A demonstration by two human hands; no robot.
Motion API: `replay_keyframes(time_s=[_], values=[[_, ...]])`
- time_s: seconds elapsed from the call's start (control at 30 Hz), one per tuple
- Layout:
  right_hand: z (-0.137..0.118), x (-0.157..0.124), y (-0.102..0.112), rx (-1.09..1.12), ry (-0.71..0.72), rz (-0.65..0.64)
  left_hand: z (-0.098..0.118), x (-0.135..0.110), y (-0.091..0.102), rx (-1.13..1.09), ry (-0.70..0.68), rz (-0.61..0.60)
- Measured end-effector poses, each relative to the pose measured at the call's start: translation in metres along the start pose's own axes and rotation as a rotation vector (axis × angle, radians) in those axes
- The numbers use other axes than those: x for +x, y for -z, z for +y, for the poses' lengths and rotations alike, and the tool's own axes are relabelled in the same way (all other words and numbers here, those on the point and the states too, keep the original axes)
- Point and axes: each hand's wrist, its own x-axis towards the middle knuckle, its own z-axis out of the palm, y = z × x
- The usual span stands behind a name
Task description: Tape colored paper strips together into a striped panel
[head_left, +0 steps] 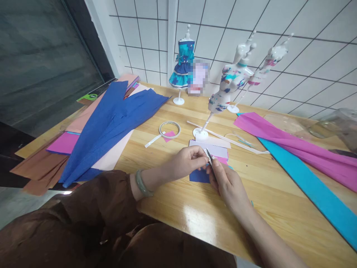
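My left hand (185,162) is closed, its fingertips pinching a small white piece (206,152) above the tabletop. Close against it, my right hand (230,182) grips a slim dark pointed tool (209,154), whose tip meets the white piece. The fingers hide most of the tool, so I cannot tell its exact kind. Beneath both hands lie a blue paper piece (198,176), a pale lilac sheet (202,147) and bits of pink paper (222,160). A white stand (200,134) carries a paint-stained dress form (230,83) just behind.
A tape roll (170,123) lies left of the stand. Blue crepe paper (111,119) covers other sheets at left. Magenta paper (292,143) and a turquoise strip (304,186) lie at right. A small form in a blue dress (184,63) stands near the wall.
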Motion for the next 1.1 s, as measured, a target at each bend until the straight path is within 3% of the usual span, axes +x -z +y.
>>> replay_keyframes(time_s=[0.2,0.53,0.63,0.8,1.1], values=[[0.001,0.000,0.001,0.009,0.035,0.001,0.005,-0.001,0.003,0.090,0.012,-0.059],[-0.001,0.001,0.003,0.073,-0.017,0.038,0.004,-0.010,0.000,0.269,-0.147,-0.122],[0.000,0.000,0.002,0.081,-0.016,0.042,0.006,-0.011,-0.001,0.297,-0.142,-0.083],[0.000,-0.001,0.001,0.067,0.009,0.013,0.006,-0.004,0.002,0.150,-0.109,0.038],[0.003,0.000,0.000,-0.038,0.024,0.017,0.005,-0.002,0.003,0.067,-0.049,0.075]])
